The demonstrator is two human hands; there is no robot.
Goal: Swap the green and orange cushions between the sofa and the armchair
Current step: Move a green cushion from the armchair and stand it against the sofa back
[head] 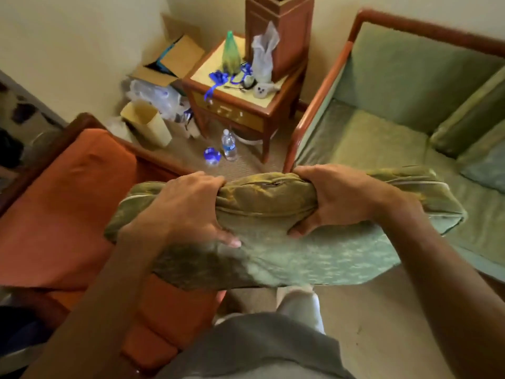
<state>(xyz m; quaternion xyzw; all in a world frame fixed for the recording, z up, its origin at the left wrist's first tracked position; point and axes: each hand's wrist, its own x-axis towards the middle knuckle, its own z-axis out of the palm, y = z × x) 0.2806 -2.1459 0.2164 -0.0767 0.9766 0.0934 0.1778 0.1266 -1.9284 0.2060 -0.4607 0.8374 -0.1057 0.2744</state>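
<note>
Green cushion (287,236) held mid-air, between orange seat (68,209) at left and green seat (369,138) at right. Left hand (188,209) and right hand (338,198) clamped on zipped far edge, wide apart to keep bulk level. Likely bound for orange seat.

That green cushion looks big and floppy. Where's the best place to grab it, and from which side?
Judging by this view, along the thick far edge with the zipper seam, coming over from the near side. The green cushion is wide and sags, so two spread grips suit it: the left hand and right hand each wrap that piped edge, fingers over the far side and thumbs on the near face.
</note>
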